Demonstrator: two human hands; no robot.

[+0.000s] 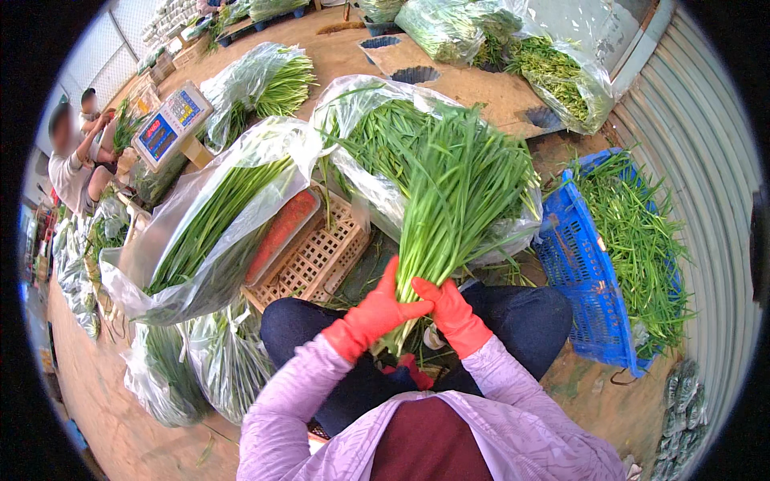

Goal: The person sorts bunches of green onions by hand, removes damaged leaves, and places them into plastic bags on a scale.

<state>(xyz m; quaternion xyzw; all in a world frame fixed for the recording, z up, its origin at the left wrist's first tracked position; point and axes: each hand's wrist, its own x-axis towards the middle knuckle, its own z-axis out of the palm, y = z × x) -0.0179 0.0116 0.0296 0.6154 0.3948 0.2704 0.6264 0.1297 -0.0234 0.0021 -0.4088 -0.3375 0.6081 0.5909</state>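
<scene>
A large bunch of garlic chives (457,186) stands out in front of me, leaves pointing away and pale stem ends towards my lap. My left hand (373,309), in an orange-red rubber glove, wraps the stems from the left. From the right, my right hand (448,309), gloved alike, grips the same stems, its thumb near the left one. Beyond and partly behind the bunch lies an opened clear plastic bag (385,186) of green leaves. Left of it, another clear bag (222,222) of long green stems rests over a weighing scale's tray (283,237).
A blue plastic crate (583,282) of loose leaves stands at my right, near a corrugated metal wall (716,180). The scale's display (171,126) rises at left. A beige crate (319,246) sits ahead; filled bags (228,361) lie at left. Two people sit far left.
</scene>
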